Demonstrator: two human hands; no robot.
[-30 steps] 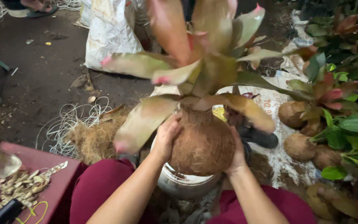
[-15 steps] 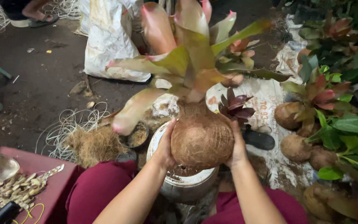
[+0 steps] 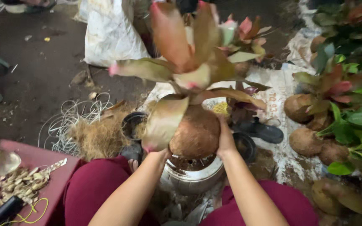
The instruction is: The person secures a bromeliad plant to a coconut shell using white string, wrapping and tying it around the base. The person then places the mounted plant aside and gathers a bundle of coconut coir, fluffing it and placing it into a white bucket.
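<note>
Currently both hands, left hand [image 3: 161,154] and right hand [image 3: 226,140], clamp the root ball [image 3: 196,133] sideways, plant [image 3: 189,62] upright, directly above the pot [image 3: 191,178].

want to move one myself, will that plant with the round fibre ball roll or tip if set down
Probably yes. The ball is rounded with no flat base, so it may roll. The leaves spread wide above it, so it looks top-heavy and apt to tip. Both hands, left and right, cup its sides, which hints it needs support. The fibre surface looks rough, likely not slippery.
</note>
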